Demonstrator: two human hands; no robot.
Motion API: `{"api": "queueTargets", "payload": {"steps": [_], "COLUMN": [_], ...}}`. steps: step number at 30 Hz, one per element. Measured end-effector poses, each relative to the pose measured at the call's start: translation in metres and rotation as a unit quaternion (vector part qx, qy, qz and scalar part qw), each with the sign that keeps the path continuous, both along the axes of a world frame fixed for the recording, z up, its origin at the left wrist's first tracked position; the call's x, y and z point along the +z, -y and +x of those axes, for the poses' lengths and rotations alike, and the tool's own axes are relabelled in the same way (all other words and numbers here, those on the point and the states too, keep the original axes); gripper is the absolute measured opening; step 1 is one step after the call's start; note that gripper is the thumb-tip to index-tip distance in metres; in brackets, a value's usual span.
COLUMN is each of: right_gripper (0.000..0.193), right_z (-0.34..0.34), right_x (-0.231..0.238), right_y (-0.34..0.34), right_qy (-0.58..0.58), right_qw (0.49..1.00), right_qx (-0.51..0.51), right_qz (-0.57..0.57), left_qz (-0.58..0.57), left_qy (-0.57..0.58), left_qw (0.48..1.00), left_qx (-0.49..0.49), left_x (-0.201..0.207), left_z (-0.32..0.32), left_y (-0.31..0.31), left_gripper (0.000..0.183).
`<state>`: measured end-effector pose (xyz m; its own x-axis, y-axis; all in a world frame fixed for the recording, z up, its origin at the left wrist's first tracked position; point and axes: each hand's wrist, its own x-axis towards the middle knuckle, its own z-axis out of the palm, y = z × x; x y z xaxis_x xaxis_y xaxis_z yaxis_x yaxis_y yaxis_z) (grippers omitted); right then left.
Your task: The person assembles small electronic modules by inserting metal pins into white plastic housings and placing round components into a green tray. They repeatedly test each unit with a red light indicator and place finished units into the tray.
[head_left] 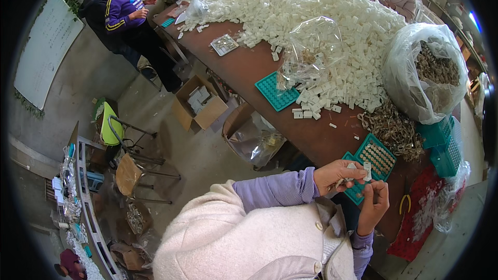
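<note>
My left hand (340,175) is closed, pinching a small white plastic piece (367,171) between thumb and finger. More small pale bits seem tucked in its palm, too small to name. Just below that piece is my right hand (374,205), thumb and finger pressed together; what they hold, if anything, is too small to tell. Both hands are over a teal tray (355,193), mostly hidden by them. Against it, a second teal tray (376,158) holds rows of small round brass-coloured parts. A tangled pile of thin brownish strips (394,130) lies beyond the trays.
A huge heap of white plastic pieces (311,26) covers the brown table (228,67). An empty teal tray (275,92) lies by it. A plastic bag (410,72) of brown strips, teal baskets (446,145), yellow-handled pliers (404,204) and red cloth (415,228) are on the right. Other people stand farther off.
</note>
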<state>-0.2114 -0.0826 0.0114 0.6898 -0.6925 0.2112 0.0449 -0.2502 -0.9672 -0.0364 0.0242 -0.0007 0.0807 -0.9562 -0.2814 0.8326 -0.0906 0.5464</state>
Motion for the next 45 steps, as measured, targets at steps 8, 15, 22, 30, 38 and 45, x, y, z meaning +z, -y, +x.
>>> {"api": "queueTargets", "payload": {"steps": [8, 15, 22, 30, 38, 45], "right_gripper": [0.012, 0.018, 0.018, 0.024, 0.016, 0.018], "right_z": [0.008, 0.005, 0.012, 0.0, 0.018, 0.021], "right_x": [0.017, 0.03, 0.029, 0.023, 0.004, -0.01], "right_y": [-0.012, -0.005, -0.01, 0.035, 0.066, 0.063], "right_qy": [0.031, 0.014, 0.016, -0.034, -0.107, -0.137], "right_qw": [0.992, 0.95, 0.919, 0.965, 0.941, 0.892], "right_qx": [-0.095, -0.039, -0.083, -0.146, -0.129, -0.124], "right_qz": [-0.083, -0.31, -0.385, -0.213, -0.295, -0.413], "left_qz": [-0.002, -0.043, 0.029, 0.028, 0.036, 0.046], "left_qy": [0.117, 0.215, 0.22, 0.19, 0.156, 0.151], "left_qw": [0.992, 0.975, 0.975, 0.957, 0.981, 0.986], "left_qx": [0.04, 0.044, 0.005, 0.216, 0.112, 0.048], "left_x": [0.006, 0.017, 0.033, 0.021, 0.017, 0.015], "left_z": [-0.004, -0.009, -0.008, 0.031, 0.022, 0.013], "left_y": [-0.003, -0.003, -0.011, -0.011, -0.001, 0.011], "left_gripper": [0.024, 0.022, 0.039, 0.035, 0.037, 0.038]}}
